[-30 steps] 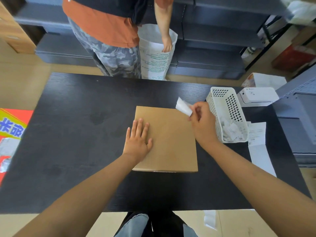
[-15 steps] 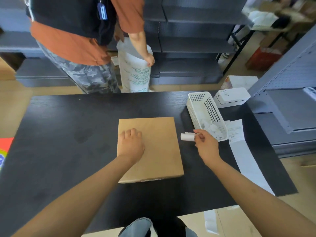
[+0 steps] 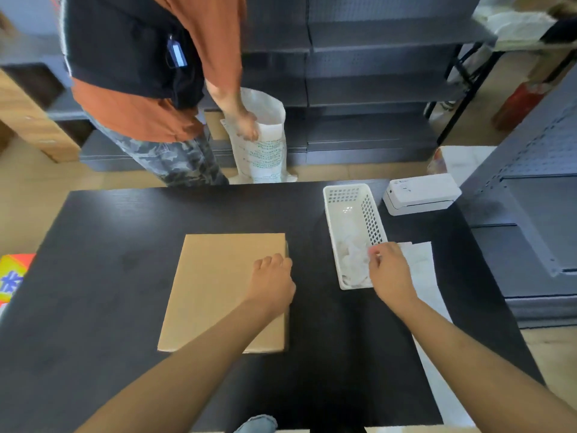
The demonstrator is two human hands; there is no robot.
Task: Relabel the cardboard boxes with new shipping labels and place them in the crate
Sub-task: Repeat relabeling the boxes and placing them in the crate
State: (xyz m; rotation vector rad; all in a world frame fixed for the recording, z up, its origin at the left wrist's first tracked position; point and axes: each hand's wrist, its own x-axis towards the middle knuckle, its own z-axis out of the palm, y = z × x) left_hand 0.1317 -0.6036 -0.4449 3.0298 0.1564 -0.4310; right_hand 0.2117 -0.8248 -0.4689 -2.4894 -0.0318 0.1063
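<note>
Head view: cardboard box (image 3: 218, 285) flat, stiff, likely light; grip by edges. Left hand (image 3: 272, 284) curled on it; right hand (image 3: 390, 270) pinch unclear

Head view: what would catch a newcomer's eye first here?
The flat brown cardboard box lies mid-table on the black table, with the left hand resting curled on its right edge. To its right, the right hand hovers at the white perforated plastic basket holding crumpled white paper scraps. A white label printer sits behind.
</note>
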